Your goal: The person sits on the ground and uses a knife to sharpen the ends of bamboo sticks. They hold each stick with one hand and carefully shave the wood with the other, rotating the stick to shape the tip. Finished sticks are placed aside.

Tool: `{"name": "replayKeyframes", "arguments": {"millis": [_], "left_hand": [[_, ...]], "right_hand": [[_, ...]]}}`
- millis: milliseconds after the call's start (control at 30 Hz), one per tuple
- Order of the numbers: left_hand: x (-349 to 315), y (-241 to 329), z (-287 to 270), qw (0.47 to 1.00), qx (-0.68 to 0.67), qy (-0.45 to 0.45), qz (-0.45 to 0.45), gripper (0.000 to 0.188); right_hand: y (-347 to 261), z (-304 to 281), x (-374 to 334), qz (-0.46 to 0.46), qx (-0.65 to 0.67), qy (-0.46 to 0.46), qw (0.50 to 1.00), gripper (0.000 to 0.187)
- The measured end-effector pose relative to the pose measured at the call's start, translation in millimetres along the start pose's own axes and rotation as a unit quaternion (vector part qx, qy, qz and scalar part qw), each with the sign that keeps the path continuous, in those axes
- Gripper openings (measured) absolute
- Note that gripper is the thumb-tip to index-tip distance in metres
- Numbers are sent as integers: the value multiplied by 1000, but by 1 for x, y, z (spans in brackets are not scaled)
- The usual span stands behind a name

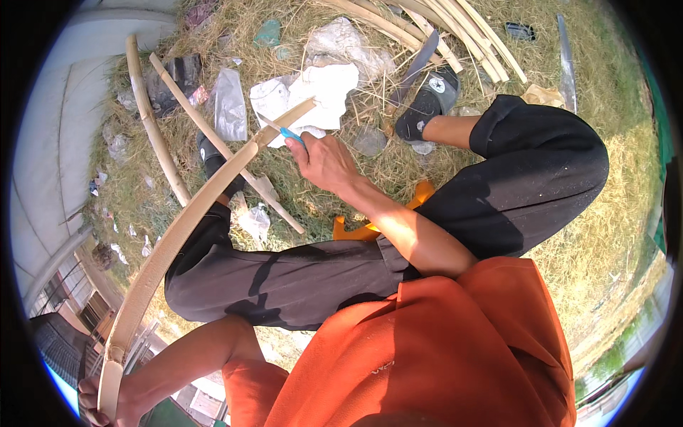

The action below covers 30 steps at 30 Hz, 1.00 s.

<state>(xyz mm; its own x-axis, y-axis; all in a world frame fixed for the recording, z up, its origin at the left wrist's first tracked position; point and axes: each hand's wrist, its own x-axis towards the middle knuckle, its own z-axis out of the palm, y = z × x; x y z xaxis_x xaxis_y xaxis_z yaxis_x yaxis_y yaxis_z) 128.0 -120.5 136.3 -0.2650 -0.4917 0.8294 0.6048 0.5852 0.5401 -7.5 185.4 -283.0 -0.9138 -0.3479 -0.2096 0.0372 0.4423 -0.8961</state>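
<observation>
A long split bamboo strip [186, 222] runs diagonally from the lower left up to the middle, over my left leg. My left hand [107, 404] is wrapped round its near end at the lower left edge. Close to the far end, my right hand [324, 164] grips a small knife [290, 134] by its blue handle. The thin blade lies across the strip; whether it cuts into the bamboo cannot be made out. Beneath that end, a crumpled white sheet [324, 84] lies on the grass.
Two bamboo lengths, a thick one [147, 107] and a thin one [213, 135], lie left. Several bamboo strips [466, 32] are heaped at the back. A dark blade [418, 65] lies near my right shoe [430, 99], a long metal blade [566, 64] farther right. Something orange [364, 231] shows between my legs.
</observation>
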Motion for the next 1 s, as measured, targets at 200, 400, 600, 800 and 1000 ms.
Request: {"name": "replayKeyframes", "arguments": {"millis": [200,400,600,800,1000], "left_hand": [[-1,5,2,1000,19,-2,-2,28],[-5,14,-7,1000,23,8,4,24],[-14,23,-10,1000,18,19,13,20],[-40,29,33,990,108,89,31,18],[-48,23,71,976,168,125,64,19]], "right_hand": [[-19,-2,-2,-88,-10,20,996,47],[-15,2,-4,-70,17,-8,997,43],[-20,-6,-3,-87,-28,-14,996,45],[70,3,3,108,-126,116,979,46],[-37,-19,12,-18,42,-13,999,56]]}}
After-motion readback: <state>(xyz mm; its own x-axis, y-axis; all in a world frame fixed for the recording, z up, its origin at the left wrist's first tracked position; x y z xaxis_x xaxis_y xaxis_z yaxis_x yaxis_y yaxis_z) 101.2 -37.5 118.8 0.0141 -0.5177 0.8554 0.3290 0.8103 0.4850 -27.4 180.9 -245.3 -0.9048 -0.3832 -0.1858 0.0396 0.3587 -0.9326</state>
